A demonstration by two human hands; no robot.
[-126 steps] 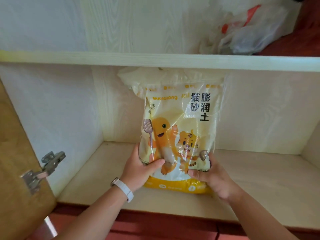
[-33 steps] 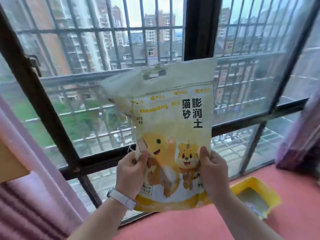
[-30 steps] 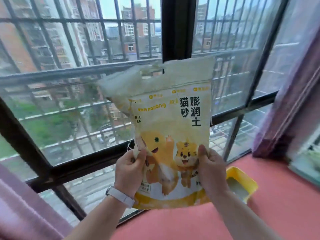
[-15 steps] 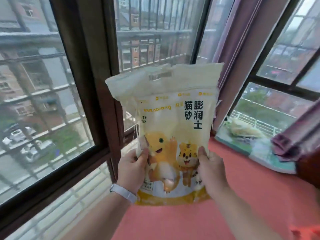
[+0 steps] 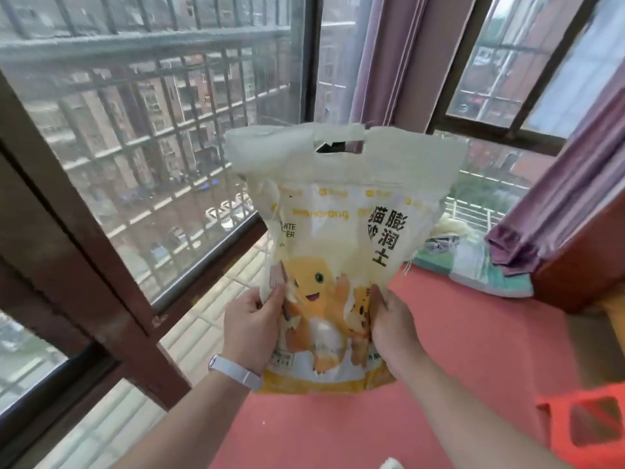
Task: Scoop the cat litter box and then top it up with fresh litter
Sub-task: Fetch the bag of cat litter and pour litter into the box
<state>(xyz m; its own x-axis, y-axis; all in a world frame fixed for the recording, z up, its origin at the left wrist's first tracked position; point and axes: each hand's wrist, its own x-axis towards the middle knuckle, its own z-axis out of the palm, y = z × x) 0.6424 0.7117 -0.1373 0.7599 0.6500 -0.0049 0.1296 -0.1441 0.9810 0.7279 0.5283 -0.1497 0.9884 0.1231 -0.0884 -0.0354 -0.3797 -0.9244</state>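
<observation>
I hold a yellow and white bag of cat litter point(image 5: 338, 231) upright in front of me, cartoon animals printed on its front and a cut-out handle at its top. My left hand point(image 5: 252, 321) grips the bag's lower left edge, thumb on the front. My right hand point(image 5: 394, 324) grips the lower right edge the same way. A white band sits on my left wrist. The yellow litter box is out of view.
A barred window with a dark brown frame point(image 5: 101, 282) fills the left. Purple curtains point(image 5: 558, 198) hang at the right. Folded cloth point(image 5: 473, 262) lies on the red floor point(image 5: 473, 350) near the corner. An orange plastic stool point(image 5: 588, 421) stands at the lower right.
The view has swung right along the windows: the yellow litter box left the frame, the corner and an orange stool came in. Both hands keep the same hold on the bag.
</observation>
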